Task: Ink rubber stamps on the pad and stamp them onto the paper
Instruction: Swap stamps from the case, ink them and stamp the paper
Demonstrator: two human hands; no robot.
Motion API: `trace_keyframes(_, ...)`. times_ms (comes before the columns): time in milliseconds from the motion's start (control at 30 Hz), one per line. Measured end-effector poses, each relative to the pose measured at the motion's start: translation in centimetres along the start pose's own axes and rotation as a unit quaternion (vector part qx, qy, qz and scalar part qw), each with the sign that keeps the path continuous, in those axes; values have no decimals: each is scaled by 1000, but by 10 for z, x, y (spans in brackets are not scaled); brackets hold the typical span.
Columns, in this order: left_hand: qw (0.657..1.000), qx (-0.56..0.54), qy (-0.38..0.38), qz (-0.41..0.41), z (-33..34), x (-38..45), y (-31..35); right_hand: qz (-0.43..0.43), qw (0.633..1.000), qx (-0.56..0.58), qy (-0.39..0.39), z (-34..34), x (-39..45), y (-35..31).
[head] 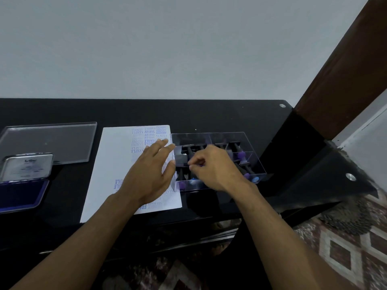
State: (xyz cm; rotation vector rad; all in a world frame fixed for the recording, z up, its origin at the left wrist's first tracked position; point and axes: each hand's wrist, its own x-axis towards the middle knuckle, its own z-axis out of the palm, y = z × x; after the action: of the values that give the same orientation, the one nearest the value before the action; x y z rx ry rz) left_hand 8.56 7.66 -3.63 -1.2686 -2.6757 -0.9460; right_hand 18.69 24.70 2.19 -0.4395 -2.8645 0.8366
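Black glossy tabletop [209, 114], items listed outward from the white sheet of paper [117, 164] lying at its centre. Far left of the paper: open ink pad in a silver metal tin [22, 185], lid raised, blue-violet pad surface exposed. Behind the tin and left of the paper: clear flat plastic lid [50, 141], lying flat. The paper itself: rows of blue stamped words along its far right corner and its near right edge, among them "AIR MAIL", "SAMPLE" and "FRAGILE". Over the paper's right half: left hand [150, 174], released, fingers straight and spread, fingertips at the left wall of the box; contact with the wall cannot be told. Just right of the paper, touching its edge: clear plastic compartmented box [247, 143] holding black-handled rubber stamps [240, 152] with purple and blue ends, lying on their sides. Inside the box, above its middle compartments: right hand [211, 168], fingers curled, fingertips drawn together among the stamps; whether it grasps one cannot be told.
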Motion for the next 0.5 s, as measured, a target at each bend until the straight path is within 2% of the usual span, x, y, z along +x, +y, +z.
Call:
trace_keyframes(133, 1000, 5, -23, 12, 1, -10, 4, 6, 996, 7, -85, -3, -2, -2)
trace_keyframes(267, 999, 18, -32, 16, 4, -15, 3, 22, 988, -36, -150, -1, 5, -2)
trace_keyframes(400, 999, 27, -29, 26, 2, -17, 5, 25, 984, -61, -165, 1, 10, -5)
trace_keyframes(500, 999, 29, -33, 30, 2, -17, 6, 37, 986, -67, -147, 2, 11, -7)
